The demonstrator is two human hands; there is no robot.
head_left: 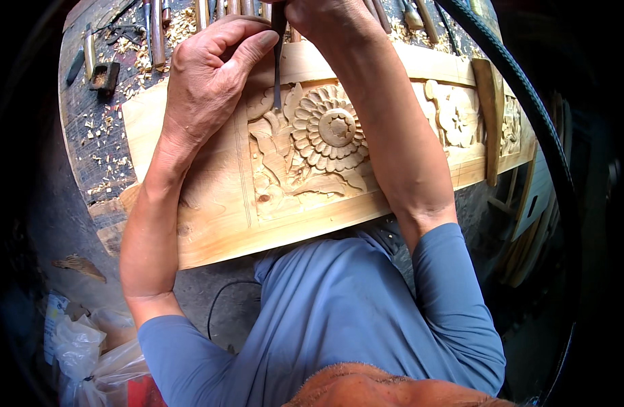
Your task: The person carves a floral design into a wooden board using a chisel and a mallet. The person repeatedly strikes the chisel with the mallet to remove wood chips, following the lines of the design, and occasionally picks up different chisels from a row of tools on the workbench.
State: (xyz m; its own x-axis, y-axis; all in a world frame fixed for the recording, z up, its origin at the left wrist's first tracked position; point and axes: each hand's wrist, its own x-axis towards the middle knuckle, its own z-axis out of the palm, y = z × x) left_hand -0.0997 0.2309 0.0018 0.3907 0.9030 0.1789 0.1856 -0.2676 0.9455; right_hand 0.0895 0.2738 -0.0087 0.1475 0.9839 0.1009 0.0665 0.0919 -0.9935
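A carving chisel [277, 78] stands nearly upright, its blade tip on the carved wooden board [210, 230] at the left side of a round, many-petalled flower relief [338, 127]. My left hand [213, 74] is closed at the chisel, its thumb and bent fingers against the shaft. Higher up, my right hand [325, 17] is closed by the chisel's handle, and the upper picture edge cuts off part of it. Carved leaves [275, 159] surround the flower. My right forearm hides part of the board between this panel and another carved panel [454, 119].
Several hand tools [158, 37] lie among wood shavings on the dark workbench [81, 136]. A wooden bar [488, 119] lies across the board's right part. A thick dark hose [529, 88] hangs at the right. Plastic bags [88, 346] sit on the floor, lower left.
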